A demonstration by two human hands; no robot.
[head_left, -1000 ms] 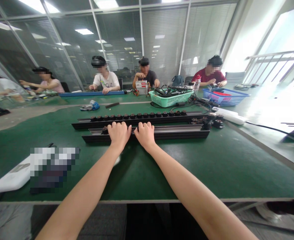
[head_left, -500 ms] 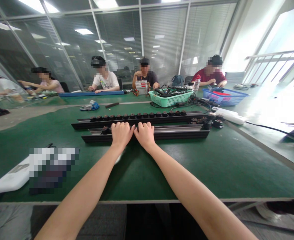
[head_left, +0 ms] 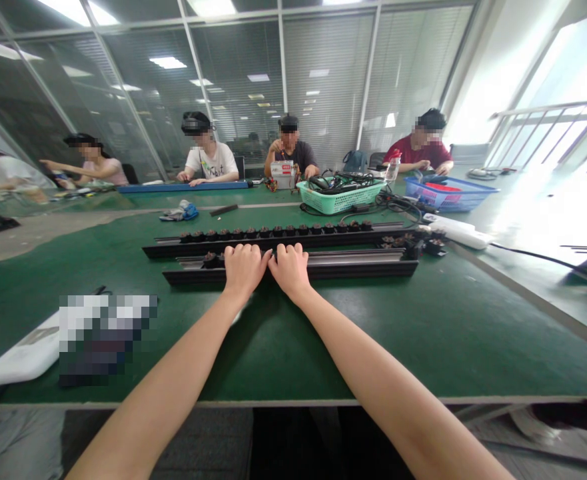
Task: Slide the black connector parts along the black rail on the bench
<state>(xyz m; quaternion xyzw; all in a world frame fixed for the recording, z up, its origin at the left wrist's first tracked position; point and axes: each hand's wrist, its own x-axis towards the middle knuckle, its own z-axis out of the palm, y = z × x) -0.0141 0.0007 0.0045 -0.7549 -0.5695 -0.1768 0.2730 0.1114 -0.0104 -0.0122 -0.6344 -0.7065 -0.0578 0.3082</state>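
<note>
Both hands are on the nearer black rail (head_left: 363, 269), close together near its middle. My left hand (head_left: 244, 270) is closed over the rail, knuckles up, with its thumb toward the right. Beside it my right hand (head_left: 290, 270) is closed over the same rail, its thumb almost touching the left one. What lies under the fingers is hidden. A small black part (head_left: 212, 261) sits in the rail left of my left hand. Behind lies a second black rail (head_left: 198, 248), which bears a row of several round black parts (head_left: 278, 232).
A green basket (head_left: 340, 201) of cables and a blue basket (head_left: 466, 197) stand at the back right, near a white power strip (head_left: 457, 231). Blue-grey gloves (head_left: 179, 212) lie at the back left. A white device (head_left: 26, 357) lies front left. Several people sit across the table.
My hands stay on the rail, with only a very slight shift of the left one to the right. Across the table, one person's raised hand has moved a little.
</note>
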